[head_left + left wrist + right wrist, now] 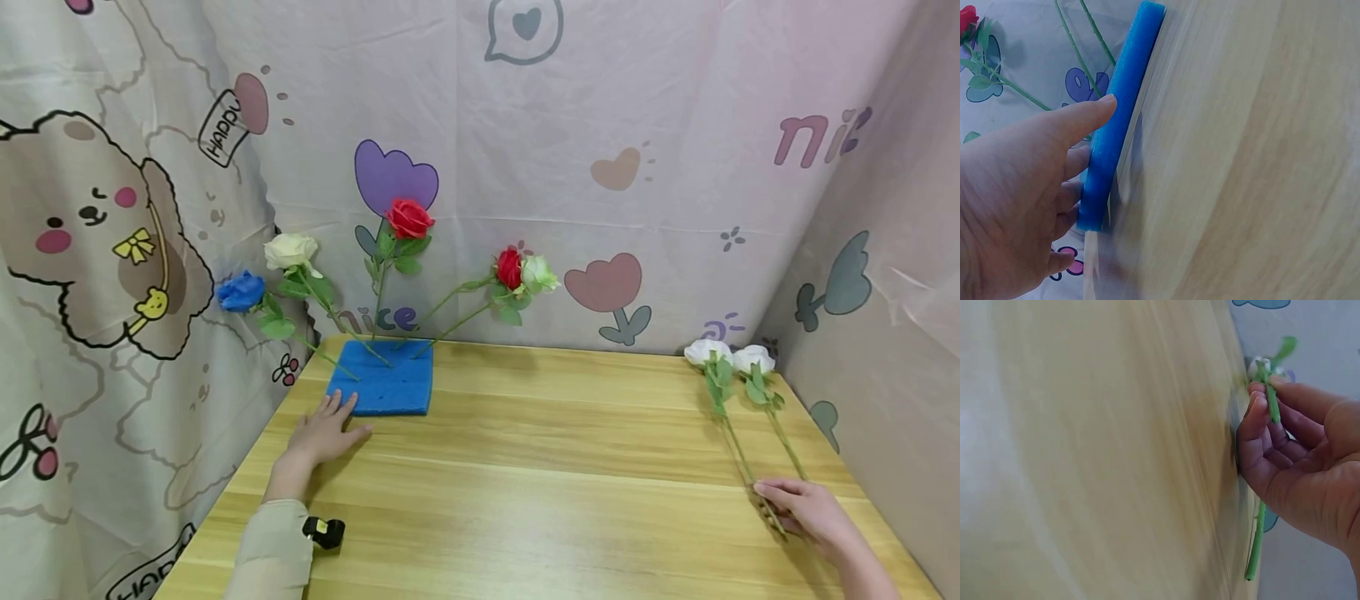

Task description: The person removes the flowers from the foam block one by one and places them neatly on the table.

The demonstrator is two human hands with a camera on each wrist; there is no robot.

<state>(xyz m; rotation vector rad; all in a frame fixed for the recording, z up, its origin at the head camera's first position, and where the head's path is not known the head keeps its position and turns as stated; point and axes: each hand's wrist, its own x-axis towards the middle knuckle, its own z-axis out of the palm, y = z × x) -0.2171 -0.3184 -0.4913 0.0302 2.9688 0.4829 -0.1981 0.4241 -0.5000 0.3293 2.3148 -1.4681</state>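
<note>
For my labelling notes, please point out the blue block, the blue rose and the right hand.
Blue block [393, 393], head view: bare top surface.
Blue rose [241, 292], head view: its bloom.
Right hand [808, 510], head view: its back.

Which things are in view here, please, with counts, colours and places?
Table: one, light brown, lower middle
Foam block: one, blue, table's back left
Blue rose: one, blue, in the block
Red roses: two, red, in the block
Pale roses: two, cream and greenish white, in the block
White roses: two, white, table's right side
Leaves: several, green, on the stems
Printed cloth: pieces unclear, pale, behind and beside the table
Left sleeve: one, beige, table's near left
Small device: one, black and yellow, by the sleeve
Left hand: one, bare, block's near left corner
Right hand: one, bare, pinching a white rose's stem
</note>
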